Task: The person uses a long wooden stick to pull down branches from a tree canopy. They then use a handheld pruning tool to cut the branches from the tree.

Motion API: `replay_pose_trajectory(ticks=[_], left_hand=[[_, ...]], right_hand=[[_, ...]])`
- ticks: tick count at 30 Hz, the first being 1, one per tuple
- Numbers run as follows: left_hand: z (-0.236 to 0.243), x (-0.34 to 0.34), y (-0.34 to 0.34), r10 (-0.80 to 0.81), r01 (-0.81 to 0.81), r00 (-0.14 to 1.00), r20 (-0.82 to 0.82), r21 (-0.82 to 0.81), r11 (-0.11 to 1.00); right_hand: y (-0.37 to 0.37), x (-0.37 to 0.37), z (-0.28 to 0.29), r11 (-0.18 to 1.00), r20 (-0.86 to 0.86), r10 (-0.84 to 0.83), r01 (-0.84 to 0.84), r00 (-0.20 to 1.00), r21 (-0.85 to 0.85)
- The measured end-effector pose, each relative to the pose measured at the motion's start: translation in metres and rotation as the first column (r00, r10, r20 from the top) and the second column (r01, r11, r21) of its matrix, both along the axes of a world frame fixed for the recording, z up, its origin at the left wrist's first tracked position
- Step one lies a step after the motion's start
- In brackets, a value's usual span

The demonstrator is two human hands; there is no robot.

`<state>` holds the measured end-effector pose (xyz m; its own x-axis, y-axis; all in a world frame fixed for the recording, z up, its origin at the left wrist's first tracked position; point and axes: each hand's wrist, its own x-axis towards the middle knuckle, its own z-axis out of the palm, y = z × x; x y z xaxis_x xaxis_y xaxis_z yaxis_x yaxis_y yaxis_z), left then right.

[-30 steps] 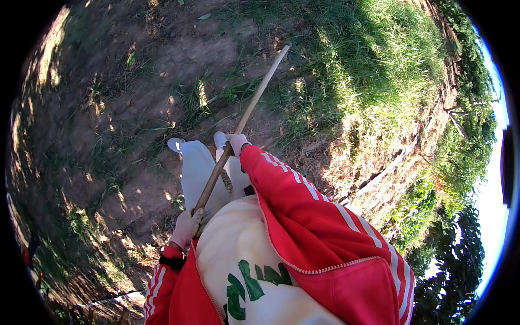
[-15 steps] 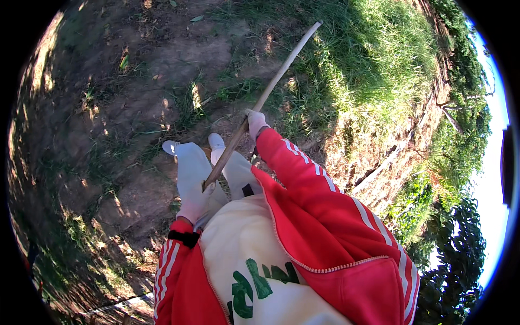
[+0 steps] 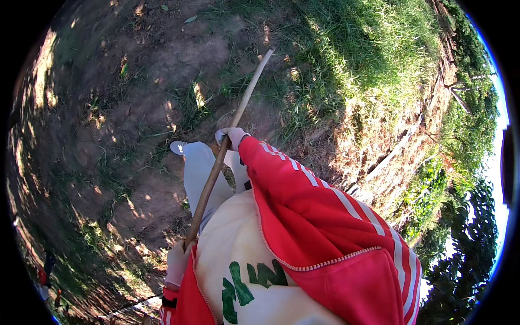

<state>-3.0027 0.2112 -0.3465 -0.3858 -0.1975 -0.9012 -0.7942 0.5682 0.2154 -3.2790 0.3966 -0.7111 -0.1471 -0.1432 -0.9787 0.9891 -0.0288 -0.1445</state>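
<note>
A long wooden stick (image 3: pixel 230 132) slants from the near left up toward the far grass (image 3: pixel 368 49), its far tip over bare dirt (image 3: pixel 162 59). The right hand (image 3: pixel 233 136) is clenched around its middle; the left hand (image 3: pixel 177 262) grips the near end, partly hidden by the red jacket (image 3: pixel 325 216). Whatever tool head the stick carries cannot be made out. Green lettering on the cream shirt (image 3: pixel 238 254) is cut off by the jacket's zip edge. Pale trousers (image 3: pixel 200 173) and a shoe (image 3: pixel 177 147) show beside the stick.
</note>
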Motion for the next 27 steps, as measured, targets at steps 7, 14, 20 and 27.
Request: replay_pose_trajectory(ticks=[7, 14, 20, 27], left_hand=[[0.080, 0.021, -0.003, -0.116, 0.177, 0.969, 0.218, -0.288, 0.941], [0.037, 0.036, -0.011, -0.161, 0.178, 0.984, 0.078, -0.322, 0.930], [-0.037, -0.034, 0.007, -0.315, 0.300, 0.943, -0.107, -0.133, 0.944], [0.000, -0.098, 0.033, -0.450, 0.422, 0.882, -0.138, -0.195, 0.886]], right_hand=[[-0.030, 0.079, 0.020, 0.987, 0.226, -0.158, 0.156, 0.961, 0.024], [-0.004, 0.041, 0.092, 0.963, -0.096, 0.074, -0.047, 0.993, 0.264], [0.097, -0.064, 0.070, 0.959, -0.230, -0.094, 0.150, 0.969, 0.242], [0.145, -0.096, 0.065, 0.912, -0.200, -0.394, 0.409, 0.897, 0.036]])
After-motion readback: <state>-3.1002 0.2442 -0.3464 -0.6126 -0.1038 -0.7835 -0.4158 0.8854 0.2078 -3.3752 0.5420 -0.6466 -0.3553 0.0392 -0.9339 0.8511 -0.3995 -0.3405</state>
